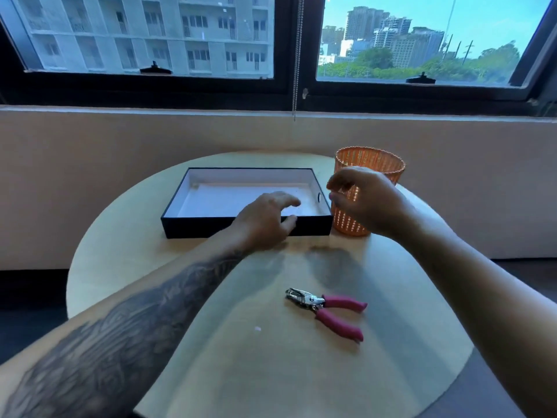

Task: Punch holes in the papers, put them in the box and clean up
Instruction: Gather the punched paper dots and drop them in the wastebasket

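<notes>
- The black box (247, 203) lies open on the round table (120, 251), white paper inside.
- Left hand (265, 218) rests at the box's near wall, fingers loose, gripping nothing.
- Right hand (364, 200), fingertips pinched together, hovers right of the box before the orange basket (373, 164); anything pinched is too small to tell.
- The pink-handled hole punch (328, 312) lies nearer than the box, untouched.

Round pale wood table (126, 267) by beige wall (90, 176). Big dark-framed windows (289, 86) above. Daylight, tall buildings (144, 31), green trees (422, 67) outside.

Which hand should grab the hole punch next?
Probably the right hand: the hole punch lies on its side of the table, pink handles pointing right. The left hand rests at the box.
</notes>
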{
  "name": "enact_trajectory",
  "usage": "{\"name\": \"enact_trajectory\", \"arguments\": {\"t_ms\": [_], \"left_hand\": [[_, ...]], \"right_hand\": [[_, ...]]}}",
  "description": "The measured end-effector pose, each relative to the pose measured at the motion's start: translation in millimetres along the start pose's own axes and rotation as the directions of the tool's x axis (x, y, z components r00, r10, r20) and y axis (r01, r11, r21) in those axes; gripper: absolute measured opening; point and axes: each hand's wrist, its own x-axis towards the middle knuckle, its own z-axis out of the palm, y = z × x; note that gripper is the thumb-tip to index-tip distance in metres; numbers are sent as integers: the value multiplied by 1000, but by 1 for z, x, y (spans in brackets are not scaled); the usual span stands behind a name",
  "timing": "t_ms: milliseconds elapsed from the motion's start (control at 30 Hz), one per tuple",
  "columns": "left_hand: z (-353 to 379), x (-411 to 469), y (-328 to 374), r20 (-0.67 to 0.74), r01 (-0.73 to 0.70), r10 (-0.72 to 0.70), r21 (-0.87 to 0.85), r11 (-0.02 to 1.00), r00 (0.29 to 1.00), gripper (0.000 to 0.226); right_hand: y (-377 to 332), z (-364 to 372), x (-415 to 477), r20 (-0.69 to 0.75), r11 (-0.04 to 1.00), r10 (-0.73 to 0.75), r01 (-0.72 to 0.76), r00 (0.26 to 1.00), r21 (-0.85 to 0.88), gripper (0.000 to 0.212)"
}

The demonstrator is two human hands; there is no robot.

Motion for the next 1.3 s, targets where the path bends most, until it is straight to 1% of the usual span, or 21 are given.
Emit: {"name": "enact_trajectory", "arguments": {"t_ms": [100, 167, 233, 333, 400, 500, 633, 833, 967, 1100, 1167, 1200, 1233, 1300], "left_hand": [[4, -38, -24, 43, 102, -101, -24, 994, 994, 32], [11, -62, -35, 92, 153, -152, -7, 988, 984, 30], [20, -87, -41, 125, 145, -149, 33, 989, 981, 28], [34, -115, -46, 60, 100, -106, 98, 990, 993, 33], [39, -123, -47, 10, 94, -95, 83, 992, 995, 37], [41, -125, -45, -19, 86, -85, 84, 993, 996, 37], [41, -127, -45, -29, 84, -82, 83, 993, 996, 37], [42, -127, -45, -37, 81, -78, 94, 992, 996, 35], [42, -127, -45, -30, 80, -77, 95, 992, 997, 35], [41, -127, -43, -36, 85, -82, 103, 991, 996, 36], [40, -128, -43, -35, 89, -86, 99, 991, 996, 36], [41, -128, -43, -33, 89, -86, 95, 991, 996, 36], [41, -128, -43, -32, 89, -87, 93, 992, 996, 36], [41, -128, -43, -30, 92, -89, 94, 991, 996, 36]], "right_hand": [[-33, 34, -39, 139, 999, -51, 51, 989, 3, 15], [-52, 58, -69, 204, 995, -87, 74, 975, 69, 15], [-68, 78, -97, 285, 988, -98, 58, 954, 144, 15], [-80, 95, -126, 372, 990, -140, 123, 918, 69, 22], [-84, 100, -137, 382, 988, -157, 149, 911, 52, 29], [-88, 103, -145, 374, 987, -154, 156, 915, 26, 43], [-92, 103, -152, 382, 979, -172, 202, 908, -39, 41], [-96, 99, -153, 413, 965, -211, 257, 886, -59, 42], [-96, 99, -154, 397, 965, -216, 258, 892, -54, 42], [-101, 98, -159, 397, 972, -180, 224, 900, -65, 45], [-98, 99, -161, 419, 988, -128, 153, 899, -27, 47], [-96, 97, -162, 430, 996, -85, 72, 899, 45, 47], [-94, 96, -162, 433, 987, -37, -35, 901, 158, 45], [-92, 93, -163, 424, 894, 37, -219, 905, 391, 37]]}}
